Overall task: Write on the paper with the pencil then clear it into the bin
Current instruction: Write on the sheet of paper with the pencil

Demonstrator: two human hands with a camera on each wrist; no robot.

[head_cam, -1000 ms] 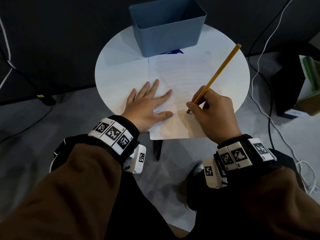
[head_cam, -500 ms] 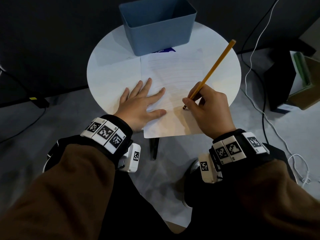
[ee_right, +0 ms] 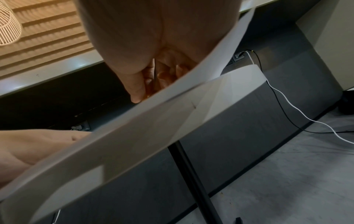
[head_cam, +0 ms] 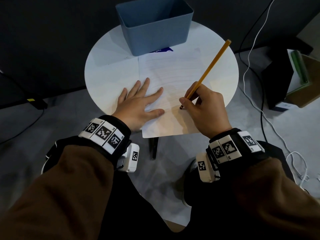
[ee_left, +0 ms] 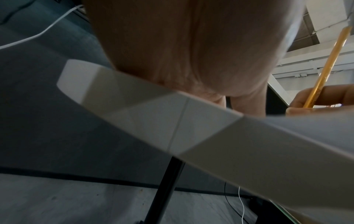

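Note:
A lined white paper (head_cam: 173,73) lies on the round white table (head_cam: 110,75), its near edge hanging over the rim. My left hand (head_cam: 138,104) lies flat on the paper's left side with fingers spread. My right hand (head_cam: 200,108) grips a yellow pencil (head_cam: 209,66), whose dark tip touches the paper near its lower middle. The pencil (ee_left: 325,68) also shows at the right of the left wrist view. A blue bin (head_cam: 155,23) stands at the table's far edge, just behind the paper. In the right wrist view the curled fingers (ee_right: 138,84) show above the paper's edge (ee_right: 220,60).
A blue-printed card (head_cam: 162,50) peeks out between bin and paper. Black and white cables (head_cam: 251,54) run over the grey floor to the right, beside a dark box (head_cam: 280,80). The table's black leg (head_cam: 154,148) stands below the near rim.
The pencil tip has shifted slightly across the lower part of the paper. My left hand stays flat on the sheet. The head view has drifted a little.

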